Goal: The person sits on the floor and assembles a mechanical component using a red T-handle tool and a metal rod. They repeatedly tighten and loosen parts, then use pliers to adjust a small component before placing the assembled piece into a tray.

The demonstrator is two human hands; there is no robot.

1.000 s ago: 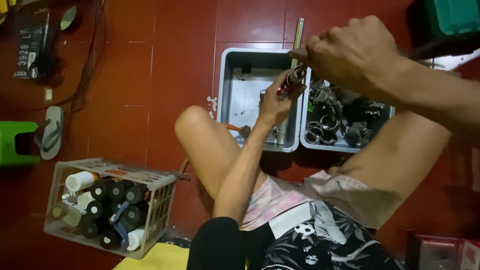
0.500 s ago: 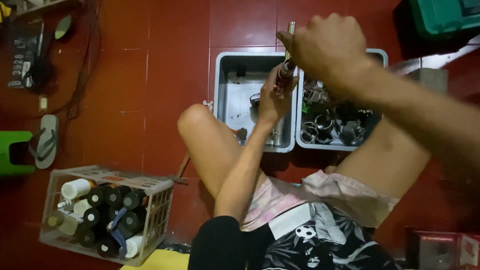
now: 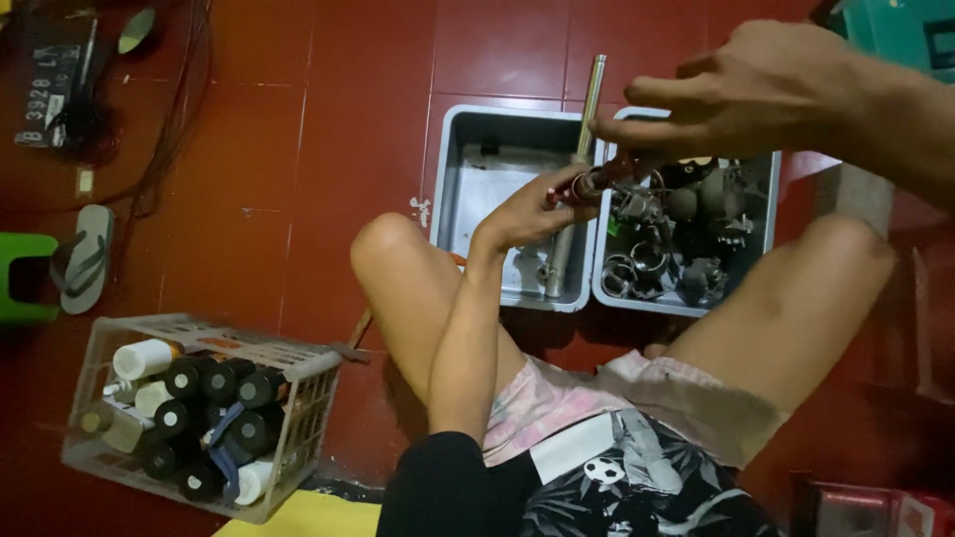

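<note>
My left hand (image 3: 525, 211) grips a small reddish-brown cylindrical part (image 3: 594, 181) with a metal end, held above the gap between two grey trays. My right hand (image 3: 741, 88) reaches in from the upper right, and its thumb and fingertips pinch the upper end of the same part. A long metal rod (image 3: 591, 94) lies slanted in the left grey tray (image 3: 466, 159), its top poking out past the far rim, just behind my fingers. The right grey tray (image 3: 766, 234) holds several metal rings and fittings (image 3: 672, 244).
I sit on a red tiled floor with my bare knees on either side of the trays. A white plastic basket (image 3: 199, 336) of spray cans stands at the lower left. A sandal (image 3: 85, 257), a green object (image 3: 20, 276) and cables (image 3: 159, 129) lie at the left.
My right hand slid left over the part and then back to the right. My left hand kept its hold on the part and sits a little lower over the trays.
</note>
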